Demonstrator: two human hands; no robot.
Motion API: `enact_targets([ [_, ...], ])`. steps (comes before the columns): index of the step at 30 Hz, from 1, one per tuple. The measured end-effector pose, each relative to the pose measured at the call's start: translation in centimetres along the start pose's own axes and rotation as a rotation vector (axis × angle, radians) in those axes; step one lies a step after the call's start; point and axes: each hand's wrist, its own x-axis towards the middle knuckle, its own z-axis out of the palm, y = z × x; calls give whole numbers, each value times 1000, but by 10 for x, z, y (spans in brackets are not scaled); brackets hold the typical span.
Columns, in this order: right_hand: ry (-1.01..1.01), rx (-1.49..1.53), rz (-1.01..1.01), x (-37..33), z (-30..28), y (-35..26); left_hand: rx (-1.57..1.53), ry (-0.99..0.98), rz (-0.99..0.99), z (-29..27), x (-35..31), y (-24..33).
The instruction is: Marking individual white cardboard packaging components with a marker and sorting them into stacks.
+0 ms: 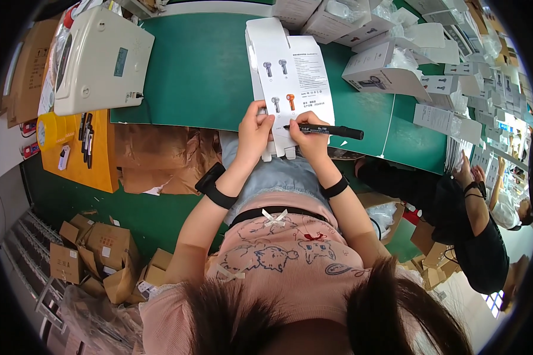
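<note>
A white folded-flat carton lies on the green table at its near edge, printed with small handheld fans, one of them orange, and blocks of text. My left hand grips its near left edge, thumb on top. In my right hand is a black marker pen, held in a pinch and slanting out to the right. The pen's tip is at the carton's surface just below the orange fan picture; whether it touches cannot be made out.
A cream-coloured machine with a small display stands at the left. Several markers and a yellow tape roll lie on an orange-brown board. Opened white boxes crowd the right, where a co-worker's hand reaches in. Brown cartons sit on the floor.
</note>
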Motion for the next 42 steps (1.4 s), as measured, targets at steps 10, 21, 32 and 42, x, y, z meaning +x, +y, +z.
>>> enact_targets([
  [10,92,468,234,3,-9,8,-9,-5,4,0,1,1],
  [21,276,982,60,24,-50,-7,-135,297,126,-64,-1,38],
  [32,27,358,71,43,-31,-8,1459,707,917,-73,11,58],
  [42,-48,112,181,70,7,-1,601,112,198,-17,-4,9],
])
